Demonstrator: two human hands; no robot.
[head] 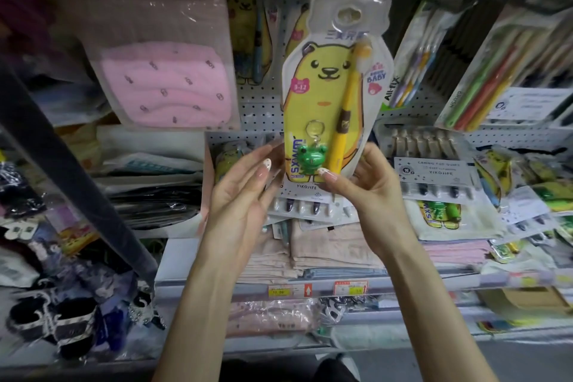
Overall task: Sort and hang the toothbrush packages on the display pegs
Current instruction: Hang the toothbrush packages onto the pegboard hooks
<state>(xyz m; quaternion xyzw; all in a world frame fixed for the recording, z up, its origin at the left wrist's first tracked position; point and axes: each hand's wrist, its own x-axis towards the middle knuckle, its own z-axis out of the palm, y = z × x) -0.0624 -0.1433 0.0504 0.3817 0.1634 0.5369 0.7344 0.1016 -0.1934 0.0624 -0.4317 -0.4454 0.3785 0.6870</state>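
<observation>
Bear toothbrush package (322, 93) held upright in front of the pegboard (260, 108), above the middle of the shelf (310, 281). Right hand (369, 183) pinches the package's bottom end, thumb on the front just beside the frog keychain (315, 158). Left hand (245, 186) is open, fingers relaxed, fingertips at the package's lower left edge; contact can't be confirmed. The hands are apart, with the package's bottom end between them. Yellow toothbrush (347, 102) sits sealed in the right half of the pack, head up. Hang hole (348, 14) at the top is not on any peg that shows. Second bear pack (246, 37) hangs on the pegboard behind, to the left. Pink towel pack (164, 84) further left. All-fix brush pack (409, 71) hangs to the right. YIKOJIFE multi-pack (434, 164) lies toward the shelf's right side, on other packs. Folded towels (328, 251) stacked mid-shelf under the hands. Price tags (350, 288) on the shelf's front edge.
</observation>
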